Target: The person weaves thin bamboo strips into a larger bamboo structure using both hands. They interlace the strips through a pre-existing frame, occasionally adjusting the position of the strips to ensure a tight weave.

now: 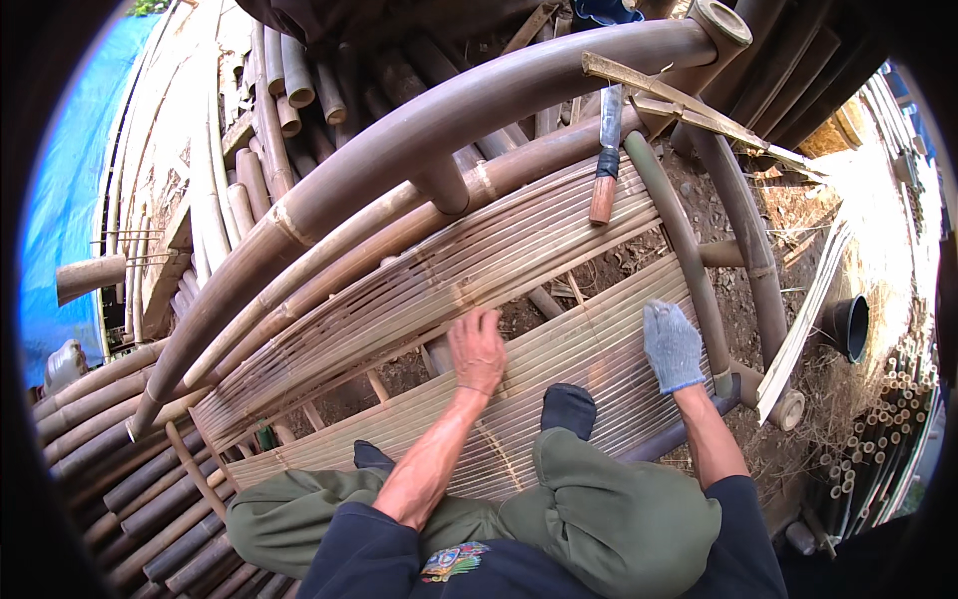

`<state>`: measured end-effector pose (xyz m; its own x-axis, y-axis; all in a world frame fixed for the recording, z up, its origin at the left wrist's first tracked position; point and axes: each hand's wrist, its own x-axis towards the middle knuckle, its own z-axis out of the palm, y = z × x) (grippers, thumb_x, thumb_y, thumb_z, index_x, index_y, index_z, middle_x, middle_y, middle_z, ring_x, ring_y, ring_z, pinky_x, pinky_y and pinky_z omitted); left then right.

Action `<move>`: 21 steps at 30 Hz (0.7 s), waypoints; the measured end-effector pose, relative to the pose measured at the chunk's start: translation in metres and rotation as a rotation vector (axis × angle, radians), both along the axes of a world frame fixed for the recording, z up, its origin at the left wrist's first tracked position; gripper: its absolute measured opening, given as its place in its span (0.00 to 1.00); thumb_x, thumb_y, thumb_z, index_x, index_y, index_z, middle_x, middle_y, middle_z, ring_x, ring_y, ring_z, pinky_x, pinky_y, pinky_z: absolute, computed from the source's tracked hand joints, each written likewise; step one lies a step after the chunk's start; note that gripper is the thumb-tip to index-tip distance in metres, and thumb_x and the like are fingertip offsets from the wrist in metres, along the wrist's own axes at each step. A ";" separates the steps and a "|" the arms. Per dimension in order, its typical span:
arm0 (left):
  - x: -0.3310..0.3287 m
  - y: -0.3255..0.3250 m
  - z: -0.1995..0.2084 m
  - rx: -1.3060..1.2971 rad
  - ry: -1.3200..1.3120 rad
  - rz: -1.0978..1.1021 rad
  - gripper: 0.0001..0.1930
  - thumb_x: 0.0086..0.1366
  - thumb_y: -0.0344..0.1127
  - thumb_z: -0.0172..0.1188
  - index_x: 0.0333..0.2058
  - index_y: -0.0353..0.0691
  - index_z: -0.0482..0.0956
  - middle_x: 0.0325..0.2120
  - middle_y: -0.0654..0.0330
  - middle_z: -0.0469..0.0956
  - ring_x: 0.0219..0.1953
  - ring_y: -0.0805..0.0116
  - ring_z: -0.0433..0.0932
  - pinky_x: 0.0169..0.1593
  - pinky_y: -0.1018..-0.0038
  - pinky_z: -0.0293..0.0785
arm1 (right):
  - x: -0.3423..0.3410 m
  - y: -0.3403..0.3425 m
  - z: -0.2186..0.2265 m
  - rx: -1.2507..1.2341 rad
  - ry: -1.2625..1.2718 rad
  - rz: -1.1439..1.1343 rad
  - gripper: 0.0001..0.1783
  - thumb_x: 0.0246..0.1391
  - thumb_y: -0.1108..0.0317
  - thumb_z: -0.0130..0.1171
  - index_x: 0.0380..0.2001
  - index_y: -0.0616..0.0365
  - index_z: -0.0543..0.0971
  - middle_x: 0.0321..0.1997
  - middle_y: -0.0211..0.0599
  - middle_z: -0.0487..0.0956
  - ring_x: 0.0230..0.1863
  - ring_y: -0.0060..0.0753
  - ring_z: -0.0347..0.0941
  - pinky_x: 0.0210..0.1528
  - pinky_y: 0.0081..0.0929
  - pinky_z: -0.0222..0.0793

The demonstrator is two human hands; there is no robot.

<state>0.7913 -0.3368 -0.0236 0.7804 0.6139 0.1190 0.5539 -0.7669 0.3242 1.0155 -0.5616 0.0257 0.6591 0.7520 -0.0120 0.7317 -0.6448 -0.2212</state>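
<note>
My left hand (477, 349), bare, lies on the near panel of split bamboo slats (559, 374), its fingers reaching over the panel's far edge at the gap. Those fingers are slightly bent and hold nothing that I can see. On the right end of the same panel rests my right hand (673, 345), in a grey knitted glove, palm down, its fingers close together. Beyond the gap lies a second slat panel (429, 275). A knife (607, 170) with a wooden handle and black wrapping lies at that panel's right end.
Thick curved bamboo poles (399, 130) frame the slats at the far side. Split strips (699, 110) lie across the far right corner. Bamboo poles (150, 499) are stacked at left, near a blue tarp (75, 180). A black bucket (848, 327) stands at right. My feet are on the slats.
</note>
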 end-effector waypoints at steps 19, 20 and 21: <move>-0.081 0.023 0.046 -0.482 0.143 -0.060 0.13 0.64 0.44 0.59 0.38 0.40 0.76 0.33 0.54 0.74 0.38 0.48 0.76 0.41 0.58 0.73 | 0.022 0.020 -0.020 0.445 0.491 -0.419 0.18 0.63 0.55 0.49 0.25 0.56 0.76 0.30 0.41 0.76 0.30 0.41 0.74 0.33 0.38 0.68; -0.079 0.029 0.056 -0.501 0.173 -0.044 0.14 0.65 0.46 0.58 0.37 0.40 0.76 0.30 0.53 0.75 0.36 0.47 0.76 0.39 0.57 0.73 | 0.011 -0.004 -0.014 0.429 0.573 -0.530 0.18 0.63 0.56 0.48 0.25 0.56 0.75 0.29 0.41 0.77 0.31 0.41 0.73 0.33 0.38 0.67; -0.078 0.037 0.063 -0.519 0.202 -0.032 0.15 0.66 0.48 0.57 0.37 0.41 0.77 0.28 0.52 0.76 0.35 0.46 0.77 0.38 0.56 0.73 | -0.005 -0.035 -0.008 0.416 0.652 -0.643 0.18 0.64 0.58 0.46 0.25 0.56 0.75 0.28 0.41 0.77 0.31 0.41 0.73 0.33 0.38 0.66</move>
